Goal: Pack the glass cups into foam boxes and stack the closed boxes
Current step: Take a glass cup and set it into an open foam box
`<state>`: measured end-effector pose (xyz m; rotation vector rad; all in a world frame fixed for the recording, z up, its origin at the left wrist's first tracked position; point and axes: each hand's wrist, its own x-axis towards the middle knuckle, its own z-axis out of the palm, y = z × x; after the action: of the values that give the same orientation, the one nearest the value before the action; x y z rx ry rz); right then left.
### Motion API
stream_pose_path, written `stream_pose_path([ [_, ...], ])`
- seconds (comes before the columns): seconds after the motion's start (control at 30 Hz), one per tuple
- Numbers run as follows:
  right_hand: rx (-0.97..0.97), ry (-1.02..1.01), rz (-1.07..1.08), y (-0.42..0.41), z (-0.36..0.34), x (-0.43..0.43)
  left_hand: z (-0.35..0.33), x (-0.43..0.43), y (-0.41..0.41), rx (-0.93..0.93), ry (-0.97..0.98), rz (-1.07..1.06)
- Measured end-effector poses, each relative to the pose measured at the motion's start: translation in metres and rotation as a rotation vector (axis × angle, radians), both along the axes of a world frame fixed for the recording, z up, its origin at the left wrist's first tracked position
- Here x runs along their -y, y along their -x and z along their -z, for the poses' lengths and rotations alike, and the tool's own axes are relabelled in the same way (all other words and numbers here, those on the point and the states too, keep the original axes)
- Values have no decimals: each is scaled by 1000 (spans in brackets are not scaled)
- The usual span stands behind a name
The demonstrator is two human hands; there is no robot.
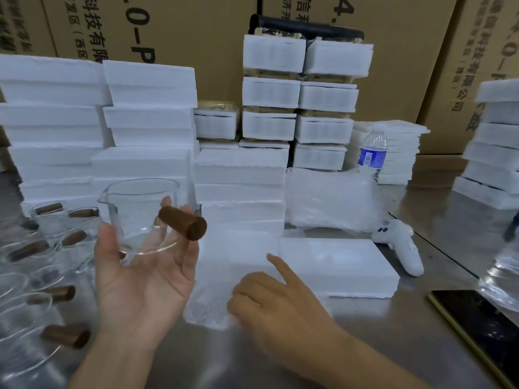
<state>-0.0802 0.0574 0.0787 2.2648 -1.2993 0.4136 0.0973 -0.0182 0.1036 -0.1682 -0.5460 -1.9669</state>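
Observation:
My left hand (pixel 140 282) holds up a clear glass cup (pixel 140 211) with a pouring lip and a brown wooden handle (pixel 184 223); the cup sits on my upturned fingers, thumb against its side. My right hand (pixel 269 301) rests on a sheet of white foam wrap (pixel 207 310) on the table, its index finger stretched toward a closed foam box (pixel 337 265) lying flat in front of me. Several more glass cups with brown handles (pixel 42 276) stand crowded at the left. Stacks of white foam boxes (pixel 151 113) rise behind.
A water bottle (pixel 373 153), a bundle of bubble wrap (pixel 328 200) and a white handheld controller (pixel 404 248) lie beyond the box. A black phone (pixel 483 327) lies at the right edge. More foam stacks (pixel 494 141) stand at the right; cardboard cartons (pixel 407 66) form the back wall.

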Motion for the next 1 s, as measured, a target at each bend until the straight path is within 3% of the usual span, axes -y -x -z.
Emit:
stream_pose_path([
  [0.1, 74, -94, 92, 1, 0, -6, 1, -1, 4, 70, 48, -32],
  [0.27, 725, -222, 149, 10, -4, -11, 1, -6, 12, 350, 144, -119],
  [0.47, 637, -205, 80, 21, -4, -7, 8, -15, 28, 620, 266, -215],
  [0.67, 687, -90, 105, 39, -7, 1, 20, -19, 43, 816, 338, -310],
  [0.83, 872, 90, 230, 65, -17, 7, 44, -30, 57, 1460, 823, -505],
  [1.0, 1235, 58, 226, 82, -22, 8, 50, -28, 68, 1760, 1116, -749],
])
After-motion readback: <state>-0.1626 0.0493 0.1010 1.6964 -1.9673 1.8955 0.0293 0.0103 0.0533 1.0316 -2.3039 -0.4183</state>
